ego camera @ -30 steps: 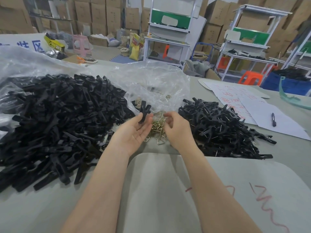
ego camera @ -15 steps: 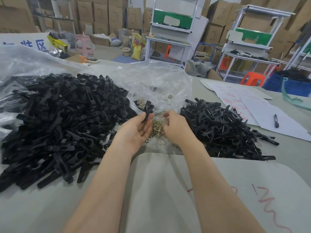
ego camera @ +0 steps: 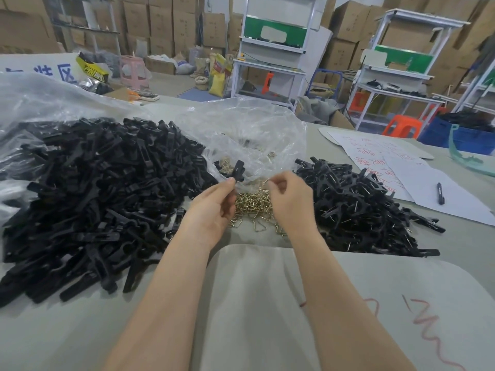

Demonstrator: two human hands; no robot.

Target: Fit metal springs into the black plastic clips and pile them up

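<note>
My left hand [ego camera: 214, 207] pinches a black plastic clip [ego camera: 237, 170] and holds it upright above a small heap of brass-coloured metal springs [ego camera: 253, 206]. My right hand [ego camera: 290, 199] hovers just right of the clip over the springs, its fingers curled with the tips pinched together; whether a spring sits between them is too small to tell. A big heap of loose black clips [ego camera: 93, 199] lies to the left on clear plastic. A smaller pile of clips with springs fitted [ego camera: 359, 210] lies to the right.
A crumpled clear plastic bag [ego camera: 249, 135] rises behind the springs. White paper sheets [ego camera: 428, 188] with red writing and a black pen [ego camera: 440, 194] lie at the right. A pale mat [ego camera: 294, 303] covers the grey table in front of me. Shelves and cartons stand behind.
Both hands have lifted a little off the spring heap. The left hand has raised the clip upright, and the right hand has come up with its fingertips pinched together.
</note>
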